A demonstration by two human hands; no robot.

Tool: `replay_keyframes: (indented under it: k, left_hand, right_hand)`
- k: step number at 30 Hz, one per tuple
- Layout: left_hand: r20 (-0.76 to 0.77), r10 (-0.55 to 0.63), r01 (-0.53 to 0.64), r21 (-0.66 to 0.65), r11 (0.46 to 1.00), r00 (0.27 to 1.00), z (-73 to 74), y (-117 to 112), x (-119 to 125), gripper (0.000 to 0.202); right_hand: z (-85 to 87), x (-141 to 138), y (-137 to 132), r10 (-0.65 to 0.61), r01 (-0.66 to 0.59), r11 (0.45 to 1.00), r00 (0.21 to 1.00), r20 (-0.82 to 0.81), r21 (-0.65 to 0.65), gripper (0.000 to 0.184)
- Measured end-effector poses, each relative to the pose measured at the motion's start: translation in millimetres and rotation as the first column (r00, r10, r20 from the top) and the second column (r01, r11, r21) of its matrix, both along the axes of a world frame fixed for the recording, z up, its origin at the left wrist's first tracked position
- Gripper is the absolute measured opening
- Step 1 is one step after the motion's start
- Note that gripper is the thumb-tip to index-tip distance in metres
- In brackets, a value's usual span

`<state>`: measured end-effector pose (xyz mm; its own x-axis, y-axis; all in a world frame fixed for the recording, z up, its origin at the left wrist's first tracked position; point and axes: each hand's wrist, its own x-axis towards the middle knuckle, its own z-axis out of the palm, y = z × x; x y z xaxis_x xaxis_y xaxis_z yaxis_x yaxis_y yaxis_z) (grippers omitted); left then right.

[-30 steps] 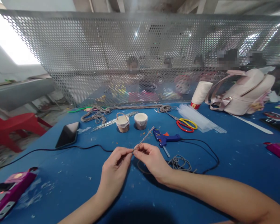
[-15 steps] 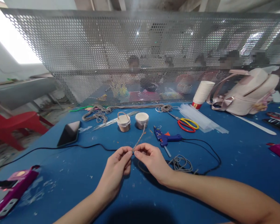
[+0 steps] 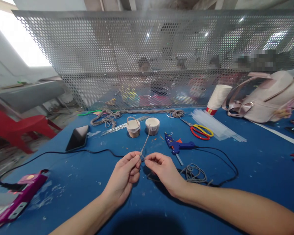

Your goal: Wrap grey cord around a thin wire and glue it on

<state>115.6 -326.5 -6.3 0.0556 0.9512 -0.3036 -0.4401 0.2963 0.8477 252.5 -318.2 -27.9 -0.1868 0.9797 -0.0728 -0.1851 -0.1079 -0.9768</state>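
Blue table (image 3: 80,184) before perforated metal screen (image 3: 112,49), left hand (image 3: 123,174) and right hand (image 3: 165,171) pinching thin twisted cord (image 3: 145,143), two small pots (image 3: 133,130) beyond, glue gun (image 3: 180,146) nearby.

Left hand (image 3: 123,174), right hand (image 3: 164,169) — both bare; forearms (image 3: 225,199) bare too — slender fingers (image 3: 134,178).

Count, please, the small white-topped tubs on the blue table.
2: the handled tub on the left; the handleless tub right of it, partly behind the twisted cord. No others show.
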Motion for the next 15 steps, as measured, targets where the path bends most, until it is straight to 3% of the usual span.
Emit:
replay_keyframes:
  k: [6,11,15]
  left_hand:
    - [0.030,0.027,-0.026,-0.035,0.999,0.999,4.3,-2.1,0.3,0.019]
    - [0.006,0.036,-0.036,-0.046,0.998,0.999,2.2,-0.9,0.6,0.018]
    - [0.003,0.020,-0.020,-0.019,1.000,1.000,2.1,0.6,-1.3,0.018]
  right_hand:
    - [1.1,0.0,-1.8,0.021,-0.021,1.000,1.000,0.006,-0.015,0.021]
    - [2.1,-0.3,-4.6,0.113,-0.112,0.992,0.993,0.024,-0.051,0.023]
    - [6.6,6.5,-6.6,0.228,-0.229,0.973,0.956,0.187,-0.016,0.020]
